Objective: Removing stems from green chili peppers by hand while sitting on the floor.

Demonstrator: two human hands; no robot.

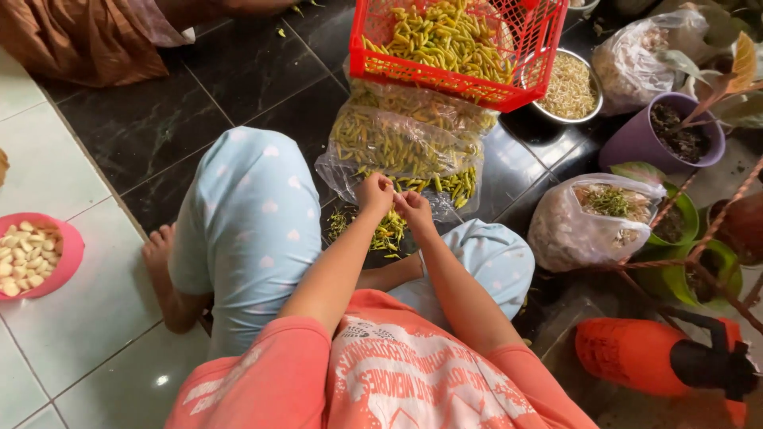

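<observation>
Chillies [388, 232] — small green and yellow ones — lie in a loose heap on the dark floor between the seated person's knees, with both hands meeting just above them. Going left to right: a pink bowl of peeled garlic [32, 256] sits on the pale tiles, then the left hand [374, 193] and right hand [414, 208] are each pinched shut on what looks like one chilli, too small to make out clearly. Just beyond them lies a clear bag of chillies [405, 143] under a red crate [453, 48] holding more — and a metal bowl [567, 86] and purple pot [664, 131] stand to the right.
</observation>
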